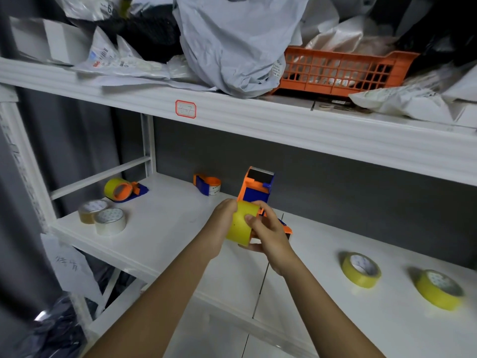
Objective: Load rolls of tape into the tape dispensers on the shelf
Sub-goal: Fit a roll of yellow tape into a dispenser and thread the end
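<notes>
Yellow tape roll (241,223) axis tilted up-right toward dispenser (255,188), both hands' grip holding it

1. A red-bordered sticker (185,109) on the front edge of the upper shelf (284,125) carries faint handwriting, perhaps "6-7".
2. The barcode label (102,55) on a mailing bag is too blurred to read.

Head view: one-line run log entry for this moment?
phase: loading | left hand: gripping yellow tape roll | right hand: gripping same roll | orange-and-blue plastic tape dispenser: behind roll
</notes>
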{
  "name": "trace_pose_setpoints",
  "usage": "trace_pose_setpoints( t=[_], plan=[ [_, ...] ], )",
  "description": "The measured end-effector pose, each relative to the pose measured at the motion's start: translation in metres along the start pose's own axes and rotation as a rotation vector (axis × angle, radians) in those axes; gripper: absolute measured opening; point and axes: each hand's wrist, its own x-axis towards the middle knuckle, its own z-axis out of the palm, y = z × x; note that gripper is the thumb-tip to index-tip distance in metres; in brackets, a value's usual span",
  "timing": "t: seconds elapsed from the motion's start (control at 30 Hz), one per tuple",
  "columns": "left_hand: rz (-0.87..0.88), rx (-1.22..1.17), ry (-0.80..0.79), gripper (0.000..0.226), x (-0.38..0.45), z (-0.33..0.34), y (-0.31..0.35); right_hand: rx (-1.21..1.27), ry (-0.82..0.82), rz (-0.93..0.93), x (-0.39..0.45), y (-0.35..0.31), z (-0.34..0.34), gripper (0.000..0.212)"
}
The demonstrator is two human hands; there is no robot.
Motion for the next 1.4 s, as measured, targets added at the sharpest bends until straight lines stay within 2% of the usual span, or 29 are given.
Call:
trace_pose_setpoints(
  t=[0.1, 0.23, 0.3, 0.37, 0.53, 0.67, 0.73, 0.8, 0.87, 0.97, 1.1, 1.23, 1.4],
  plan=[
    [0.169, -0.013, -0.021, 0.023, 0.003, -0.001, -0.007, -0.018, 0.018, -0.027, -0.004, -0.002, 0.0, 0.031],
    [0.018, 0.076, 0.03, 0.036, 0.006, 0.003, 0.001, 0.037, -0.004, 0.008, -0.007, -0.007, 0.002, 0.028],
    [-0.014, 0.125, -0.03, 0.04, 0.009, 0.001, 0.004, 0.039, -0.003, 0.012, -0.008, -0.008, 0.001, 0.028],
    [-0.02, 0.243, -0.012, 0.043, 0.006, 0.001, 0.005, 0.044, 0.001, 0.014, -0.009, -0.009, -0.001, 0.027],
    [0.2, 0.142, -0.18, 0.05, -0.011, 0.002, -0.011, 0.026, -0.016, 0.066, -0.01, -0.01, -0.014, 0.024],
    [0.284, 0.248, -0.268, 0.05, -0.008, -0.003, -0.023, -0.254, -0.081, 0.064, -0.009, -0.007, -0.034, 0.044],
    [0.296, 0.304, -0.332, 0.045, -0.007, -0.006, -0.029, -0.401, -0.055, -0.033, -0.012, -0.003, -0.042, 0.046],
    [0.307, 0.379, -0.378, 0.05, -0.005, -0.008, -0.04, -0.586, 0.031, -0.243, -0.015, 0.002, -0.049, 0.04],
    [0.345, 0.544, -0.354, 0.057, 0.001, -0.005, -0.05, -0.779, 0.073, -0.454, -0.019, 0.008, -0.05, 0.03],
    [0.384, 0.771, -0.341, 0.054, 0.006, 0.001, -0.069, -0.952, 0.103, -0.573, -0.024, 0.018, -0.046, 0.018],
    [0.385, 0.778, -0.299, 0.061, 0.007, 0.008, -0.097, -1.024, 0.091, -0.538, -0.029, 0.04, -0.048, 0.014],
    [0.291, 0.733, -0.326, 0.039, 0.018, 0.013, -0.13, -1.094, 0.041, -0.446, -0.031, 0.062, -0.056, 0.014],
    [0.292, 0.724, -0.33, 0.057, 0.017, 0.021, -0.156, -1.143, 0.042, -0.348, -0.028, 0.087, -0.06, 0.013]
  ],
)
